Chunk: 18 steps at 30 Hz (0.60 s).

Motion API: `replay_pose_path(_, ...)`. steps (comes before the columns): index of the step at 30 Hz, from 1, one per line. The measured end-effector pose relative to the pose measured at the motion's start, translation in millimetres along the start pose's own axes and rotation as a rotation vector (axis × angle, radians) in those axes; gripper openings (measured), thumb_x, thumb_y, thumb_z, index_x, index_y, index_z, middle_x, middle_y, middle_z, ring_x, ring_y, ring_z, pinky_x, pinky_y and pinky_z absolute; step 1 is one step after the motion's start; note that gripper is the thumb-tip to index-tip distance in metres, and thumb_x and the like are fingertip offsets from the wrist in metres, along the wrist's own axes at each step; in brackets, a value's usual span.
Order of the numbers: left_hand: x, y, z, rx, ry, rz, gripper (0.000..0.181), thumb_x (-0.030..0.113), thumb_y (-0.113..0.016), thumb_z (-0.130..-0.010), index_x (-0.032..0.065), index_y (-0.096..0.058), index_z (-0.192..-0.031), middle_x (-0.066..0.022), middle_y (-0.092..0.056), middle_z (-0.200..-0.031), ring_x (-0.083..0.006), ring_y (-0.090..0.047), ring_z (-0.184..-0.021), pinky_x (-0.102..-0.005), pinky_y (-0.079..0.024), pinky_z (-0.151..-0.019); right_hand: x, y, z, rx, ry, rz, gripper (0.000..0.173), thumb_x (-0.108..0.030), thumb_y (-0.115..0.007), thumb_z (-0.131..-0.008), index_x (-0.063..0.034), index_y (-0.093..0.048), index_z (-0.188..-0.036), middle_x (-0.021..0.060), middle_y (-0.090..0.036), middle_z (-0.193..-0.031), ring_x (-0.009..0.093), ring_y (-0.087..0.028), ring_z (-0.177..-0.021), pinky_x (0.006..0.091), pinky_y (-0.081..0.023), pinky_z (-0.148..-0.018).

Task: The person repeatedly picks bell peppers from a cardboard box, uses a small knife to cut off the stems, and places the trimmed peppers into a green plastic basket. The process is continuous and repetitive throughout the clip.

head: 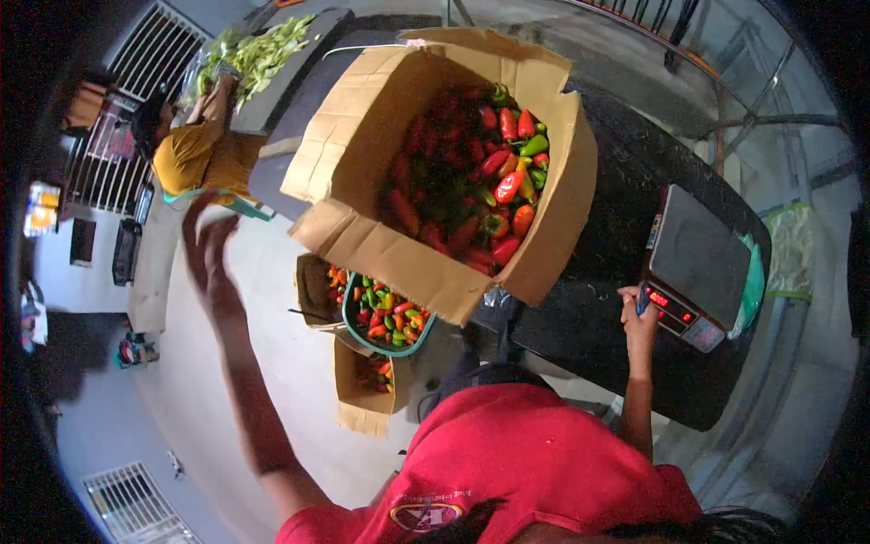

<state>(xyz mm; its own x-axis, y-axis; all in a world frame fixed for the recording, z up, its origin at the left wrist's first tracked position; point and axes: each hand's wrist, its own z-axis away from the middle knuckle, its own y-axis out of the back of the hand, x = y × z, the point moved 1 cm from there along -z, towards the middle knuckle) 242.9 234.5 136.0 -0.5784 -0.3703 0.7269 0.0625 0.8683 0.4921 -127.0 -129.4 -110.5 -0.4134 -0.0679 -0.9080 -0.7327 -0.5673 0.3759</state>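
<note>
My left hand (212, 262) is raised at the left, its fingers apart and slightly blurred, with nothing in it. A thin blue object, probably a pen (641, 300), is held in my right hand (637, 319) at the front of a digital weighing scale (700, 258). Red digits glow on the scale's display, and its flat platform carries nothing. Between my hands, a large open cardboard box (360, 129) stands on the black table (605, 272). Red, orange and green peppers (510, 187) fill its bottom, partly in shadow.
On the floor, a teal-rimmed basin (348, 306) of peppers stands among smaller cardboard boxes (363, 411) with more peppers. A seated person (197, 160) handles leafy greens (262, 58) at another table. Green plastic (750, 285) lies against the scale's far side.
</note>
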Motion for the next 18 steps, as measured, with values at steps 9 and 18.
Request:
replay_pose_path(9,-45.7,-318.1,-76.5,-1.149,-0.810,-0.202,0.029,0.012,-0.059,-0.075,0.0018,-0.056,-0.101,-0.0173,-0.054,-0.100,-0.0337,-0.056,-0.094,-0.0421,-0.047,-0.082,-0.1,-17.2,21.0,0.120,-0.085,0.065,0.021,-0.023,-0.051,-0.092,-0.0056,-0.062,-0.088,-0.0024,-0.049,-0.063,0.007,-0.040,-0.050,0.0246,-0.032,-0.047)
replay_pose_path(18,-44.5,-435.2,-28.1,-0.949,-0.591,-0.427,0.039,0.012,-0.059,-0.075,0.0001,-0.044,-0.109,-0.0216,-0.050,-0.100,-0.0345,-0.061,-0.083,-0.0454,-0.050,-0.070,0.5,-27.6,27.5,0.231,-0.130,0.052,0.014,-0.013,-0.051,-0.089,-0.0036,-0.061,-0.090,-0.0009,-0.051,-0.065,0.006,-0.041,-0.051,0.0232,-0.033,-0.049)
